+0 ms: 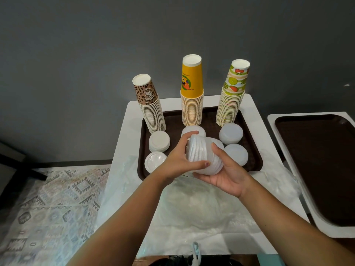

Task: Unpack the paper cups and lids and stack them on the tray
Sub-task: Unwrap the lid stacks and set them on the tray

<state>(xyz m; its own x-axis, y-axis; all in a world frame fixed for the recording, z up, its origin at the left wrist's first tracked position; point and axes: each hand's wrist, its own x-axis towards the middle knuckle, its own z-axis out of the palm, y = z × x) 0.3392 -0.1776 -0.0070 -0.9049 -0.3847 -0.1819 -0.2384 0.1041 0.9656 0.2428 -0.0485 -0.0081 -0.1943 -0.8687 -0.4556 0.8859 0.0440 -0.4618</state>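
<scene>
Above tray [255, 160]: left hand [178, 160], right hand [228, 173] grip sideways stack of translucent white ribbed lids [201, 156].

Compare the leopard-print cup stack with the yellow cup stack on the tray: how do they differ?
The leopard-print cup stack stands at the tray's far left and leans left; the yellow cup stack stands centre, upright and taller. Its top cup is also longer. Both are upside down, white bases up.
</scene>
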